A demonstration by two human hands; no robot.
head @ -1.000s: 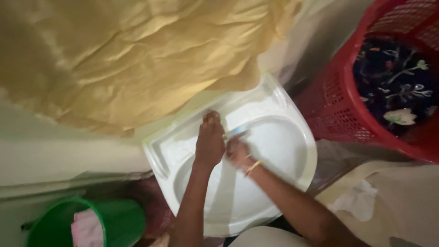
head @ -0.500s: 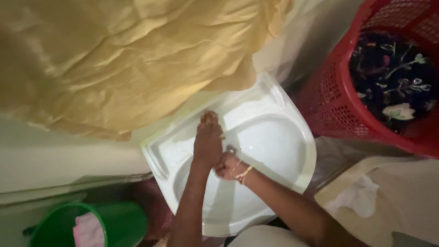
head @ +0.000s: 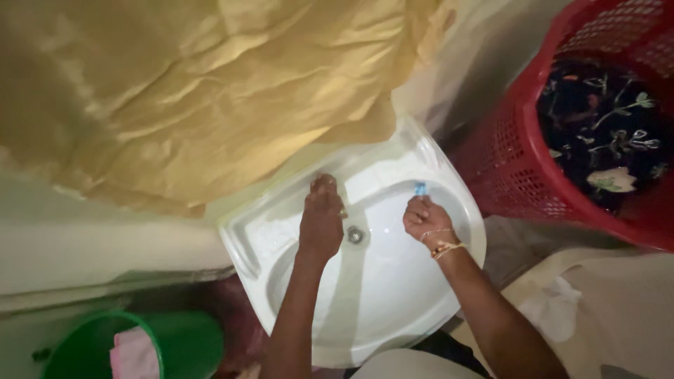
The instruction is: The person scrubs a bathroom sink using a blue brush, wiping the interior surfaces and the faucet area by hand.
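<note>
Moved: right hand (head: 426,219) has drawn away from left hand (head: 321,216), now well apart.
Right hand: fisted on small blue object (head: 420,188), possibly a brush.
Left hand: fingers together, flat on basin (head: 393,295) near drain (head: 356,235).
Technique: brace basin, scrub evenly.

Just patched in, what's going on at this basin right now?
A person is bent over a white wash basin, both hands inside the bowl. The left hand rests palm down by the drain. The right hand, bangles at the wrist, is closed on a small blue object near the back rim; what it is can't be made out. A red laundry basket of dark cloth stands to the right, a green bucket lower left.
</note>
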